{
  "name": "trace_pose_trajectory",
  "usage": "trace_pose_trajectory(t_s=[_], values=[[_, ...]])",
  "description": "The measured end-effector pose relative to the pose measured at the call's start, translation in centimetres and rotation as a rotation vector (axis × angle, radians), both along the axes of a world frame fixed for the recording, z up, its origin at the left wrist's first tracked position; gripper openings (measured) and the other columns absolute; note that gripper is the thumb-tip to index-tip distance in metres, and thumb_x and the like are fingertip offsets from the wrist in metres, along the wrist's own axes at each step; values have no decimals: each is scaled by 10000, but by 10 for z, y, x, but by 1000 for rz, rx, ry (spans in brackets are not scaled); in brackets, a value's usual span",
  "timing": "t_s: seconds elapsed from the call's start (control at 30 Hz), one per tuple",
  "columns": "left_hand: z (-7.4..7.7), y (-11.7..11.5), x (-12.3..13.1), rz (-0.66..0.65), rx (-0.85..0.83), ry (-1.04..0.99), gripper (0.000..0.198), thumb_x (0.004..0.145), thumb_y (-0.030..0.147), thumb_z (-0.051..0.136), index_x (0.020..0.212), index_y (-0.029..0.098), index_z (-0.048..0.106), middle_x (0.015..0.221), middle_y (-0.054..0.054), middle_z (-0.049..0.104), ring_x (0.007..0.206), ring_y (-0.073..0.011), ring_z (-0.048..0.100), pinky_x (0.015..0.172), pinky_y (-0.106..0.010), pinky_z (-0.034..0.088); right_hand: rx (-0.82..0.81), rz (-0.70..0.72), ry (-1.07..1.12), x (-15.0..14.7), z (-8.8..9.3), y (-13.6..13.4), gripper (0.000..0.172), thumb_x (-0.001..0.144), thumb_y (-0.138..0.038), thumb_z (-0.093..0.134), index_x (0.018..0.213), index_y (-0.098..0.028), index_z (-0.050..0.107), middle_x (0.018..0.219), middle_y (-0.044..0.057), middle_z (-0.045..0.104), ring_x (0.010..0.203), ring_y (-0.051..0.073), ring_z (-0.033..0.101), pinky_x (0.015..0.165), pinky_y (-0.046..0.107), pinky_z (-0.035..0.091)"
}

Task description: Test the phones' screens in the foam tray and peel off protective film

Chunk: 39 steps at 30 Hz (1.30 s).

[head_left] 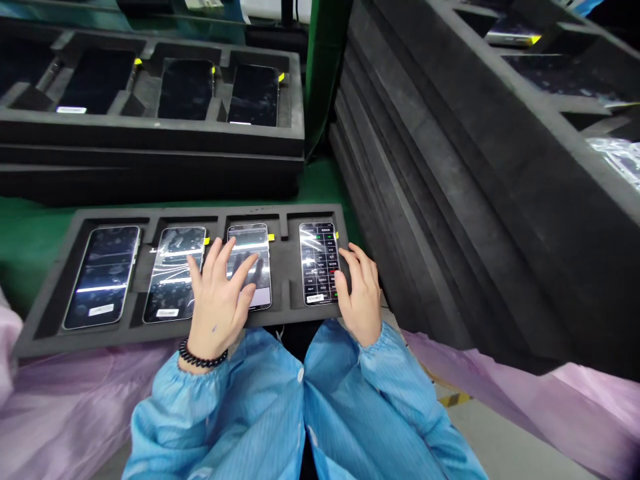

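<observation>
A black foam tray (180, 335) lies across in front of me, holding a row of smartphones in separate pockets. My left hand (220, 293), with a dark beaded bracelet at the wrist, is spread over the third phone (260, 280), whose screen is lit grey. Its fingers also reach beside the second phone (170, 280), which has a dark screen and white label. My right hand (361, 293) rests at the right edge of the rightmost phone (315, 267), fingers apart and gripping nothing. That phone shows a grid of text cells. The leftmost phone (103, 273) is dark.
Behind stands a stack of foam trays (200, 143) with more dark phones. To the right, a tall leaning stack of foam trays (450, 147) rises close to my right hand. A green post (325, 67) stands between them. Pink sleeves or garments (90, 400) show at both sides.
</observation>
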<state>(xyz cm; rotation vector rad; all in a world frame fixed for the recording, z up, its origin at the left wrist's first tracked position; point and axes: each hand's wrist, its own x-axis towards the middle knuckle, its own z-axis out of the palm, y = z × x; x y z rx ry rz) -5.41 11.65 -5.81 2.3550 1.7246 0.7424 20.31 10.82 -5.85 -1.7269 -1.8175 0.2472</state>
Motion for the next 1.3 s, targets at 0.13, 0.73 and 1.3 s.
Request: trace_pose_trajectory(t_s=[0.13, 0.73, 1.3], values=[[2, 10, 4, 13, -14, 0, 497, 1037, 381, 291, 1407, 189, 562, 1622, -193, 319, 1561, -381, 173, 1221, -719, 56, -25, 12, -22, -1, 1, 11, 405, 1039, -330, 420, 1389, -167, 543, 1512, 159, 477, 1343, 309, 487, 1111, 520, 446], [-2, -1, 2, 15, 58, -11, 435, 1029, 318, 345, 1379, 251, 593, 1629, -119, 335, 1566, -325, 197, 1262, -662, 53, 2, -7, -4, 3, -8, -1, 360, 1043, -315, 410, 1257, -255, 694, 1520, 97, 497, 1283, 284, 555, 1019, 493, 536], [-4, 21, -145, 639, -130, -68, 763, 980, 573, 167, 1445, 29, 433, 1533, -264, 438, 1476, -469, 332, 1229, -668, 264, 247, 26, 13, -17, -18, -10, 395, 1022, -255, 406, 1396, -245, 534, 1357, 108, 623, 1219, 287, 578, 1019, 469, 469]])
